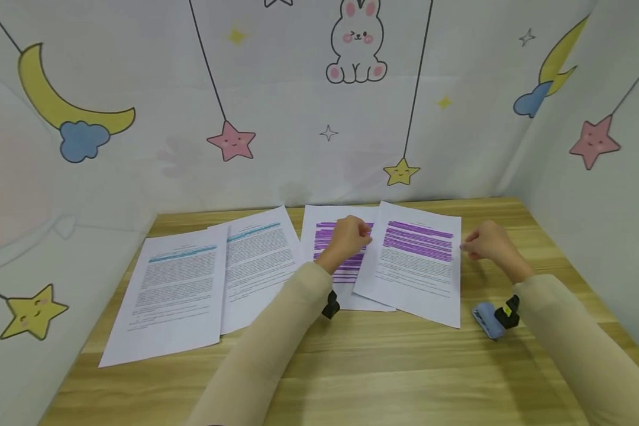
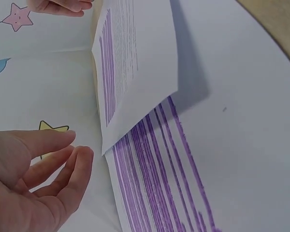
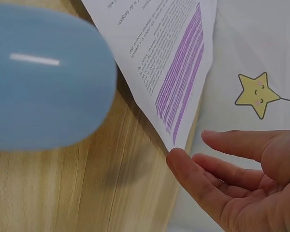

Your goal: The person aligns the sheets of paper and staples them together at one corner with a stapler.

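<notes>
We read "to the Recipient" on the upper sheet (image 1: pixel 415 266), which overlaps the lower sheet (image 1: pixel 351 278) on the surface (image 1: pixel 373 373), near a blue stapler (image 1: pixel 487 322). Our left hand (image 1: pixel 346 239) holds nothing; our right hand (image 1: pixel 491 242), thumb parted, is at the upper sheet's corner.

On wood-grain tabletop (image 1: pixel 362 378), L to R: white blue-lined paper sheet (image 1: pixel 170 319), its R edge lying over second white blue-lined paper sheet (image 1: pixel 261 254); just R of that, white purple-striped paper sheet (image 1: pixel 348 278), its R part under another white purple-striped paper sheet (image 1: pixel 415 266). Bare L hand (image 1: pixel 346 239) over the lower of that pair, nr the upper one's L edge; bare R hand (image 1: pixel 490 239) just beside its R edge. Light-blue stapler-like tool (image 1: pixel 488 320) R of sheets, nearer front than R hand. White printed cloth backdrop (image 1: pixel 298 89) behind tabletop.
</notes>
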Motion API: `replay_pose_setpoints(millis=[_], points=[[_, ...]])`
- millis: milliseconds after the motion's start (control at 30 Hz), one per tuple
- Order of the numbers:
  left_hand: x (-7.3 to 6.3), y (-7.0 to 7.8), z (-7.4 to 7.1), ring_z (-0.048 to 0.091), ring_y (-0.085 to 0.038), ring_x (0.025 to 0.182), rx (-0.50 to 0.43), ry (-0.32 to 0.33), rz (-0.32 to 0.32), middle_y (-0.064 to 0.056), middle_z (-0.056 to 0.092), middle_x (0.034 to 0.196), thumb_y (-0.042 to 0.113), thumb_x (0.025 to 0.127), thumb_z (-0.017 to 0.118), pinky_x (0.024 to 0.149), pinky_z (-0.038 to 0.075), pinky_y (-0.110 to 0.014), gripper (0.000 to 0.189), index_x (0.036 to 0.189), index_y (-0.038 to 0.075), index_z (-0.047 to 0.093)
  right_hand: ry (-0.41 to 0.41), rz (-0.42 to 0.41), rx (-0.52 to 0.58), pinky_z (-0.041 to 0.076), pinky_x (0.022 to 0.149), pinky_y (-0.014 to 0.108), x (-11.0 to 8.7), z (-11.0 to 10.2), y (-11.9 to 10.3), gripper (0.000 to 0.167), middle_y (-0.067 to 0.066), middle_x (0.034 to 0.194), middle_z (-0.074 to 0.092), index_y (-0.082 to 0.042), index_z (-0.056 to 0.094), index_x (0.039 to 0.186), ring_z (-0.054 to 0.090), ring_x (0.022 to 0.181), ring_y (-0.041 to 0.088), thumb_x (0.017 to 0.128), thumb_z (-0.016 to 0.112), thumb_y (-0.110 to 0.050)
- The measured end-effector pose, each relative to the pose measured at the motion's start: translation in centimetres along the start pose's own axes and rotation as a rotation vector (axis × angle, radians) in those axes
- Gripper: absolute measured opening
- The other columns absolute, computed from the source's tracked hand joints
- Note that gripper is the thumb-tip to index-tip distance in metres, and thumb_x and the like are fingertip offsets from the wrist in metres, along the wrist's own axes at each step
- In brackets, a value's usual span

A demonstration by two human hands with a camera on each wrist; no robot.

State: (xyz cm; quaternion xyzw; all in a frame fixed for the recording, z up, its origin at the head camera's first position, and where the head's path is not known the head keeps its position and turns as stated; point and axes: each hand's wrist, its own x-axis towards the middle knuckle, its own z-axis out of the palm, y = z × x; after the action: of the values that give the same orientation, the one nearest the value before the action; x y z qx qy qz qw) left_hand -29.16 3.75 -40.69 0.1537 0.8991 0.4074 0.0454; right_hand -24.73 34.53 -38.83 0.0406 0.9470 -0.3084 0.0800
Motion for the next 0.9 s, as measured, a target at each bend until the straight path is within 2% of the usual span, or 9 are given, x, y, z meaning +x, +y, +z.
replay_pose_setpoints(millis=[167, 333, 533, 733, 900], points=[[0.7, 0.2, 0.6, 0.063, -0.02, 0.087, 0.04, 0.012, -0.01, -0.013, 0.07, 0.098, 0.003, 0.091, 0.073, 0.074, 0.056, -0.022, 0.018, 0.108, -0.004, 0.072, -0.009, 0.014, 0.001, 0.061, 0.06, 0.033, 0.6, 0.1, 0.0, 0.02, 0.021, 0.079, 0.067, 0.019, 0.066, 0.091, 0.066, 0.062, 0.02, 0.089, 0.069, 0.0], [1.2, 0.2, 1.1, 0.061, -0.019, 0.082, 0.076, 0.002, -0.012, -0.013, 0.07, 0.095, 0.004, 0.09, 0.073, 0.069, 0.055, -0.022, 0.02, 0.108, -0.005, 0.072, -0.009, 0.042, 0.017, 0.062, 0.061, 0.033, 0.8, 0.2, 0.1, 0.016, 0.022, 0.078, 0.066, 0.018, 0.065, 0.088, 0.066, 0.06, 0.019, 0.088, 0.068, 0.002], [1.6, 0.4, 1.6, 0.059, -0.017, 0.078, 0.109, -0.004, -0.036, -0.012, 0.07, 0.096, 0.005, 0.091, 0.073, 0.067, 0.055, -0.022, 0.019, 0.108, -0.004, 0.072, -0.013, 0.066, 0.041, 0.062, 0.061, 0.036, 1.0, 0.5, 0.3, 0.015, 0.023, 0.078, 0.065, 0.019, 0.065, 0.087, 0.068, 0.061, 0.024, 0.087, 0.068, 0.005], [2.1, 0.4, 2.3, 0.067, -0.022, 0.087, 0.154, -0.005, -0.054, -0.014, 0.072, 0.103, 0.006, 0.09, 0.074, 0.072, 0.058, -0.025, 0.02, 0.108, -0.004, 0.072, -0.014, 0.127, 0.07, 0.062, 0.061, 0.034, 1.4, 0.8, 0.5, 0.014, 0.019, 0.075, 0.064, 0.018, 0.065, 0.086, 0.066, 0.059, 0.021, 0.086, 0.069, 0.005], [2.3, 0.1, 2.6, 0.067, -0.025, 0.095, 0.187, -0.005, -0.083, -0.015, 0.071, 0.11, 0.008, 0.091, 0.074, 0.078, 0.058, -0.027, 0.021, 0.108, -0.003, 0.072, -0.033, 0.166, 0.07, 0.062, 0.061, 0.034, 2.0, 1.0, 0.3, 0.012, 0.017, 0.074, 0.063, 0.015, 0.064, 0.084, 0.065, 0.059, 0.021, 0.087, 0.069, 0.003]])
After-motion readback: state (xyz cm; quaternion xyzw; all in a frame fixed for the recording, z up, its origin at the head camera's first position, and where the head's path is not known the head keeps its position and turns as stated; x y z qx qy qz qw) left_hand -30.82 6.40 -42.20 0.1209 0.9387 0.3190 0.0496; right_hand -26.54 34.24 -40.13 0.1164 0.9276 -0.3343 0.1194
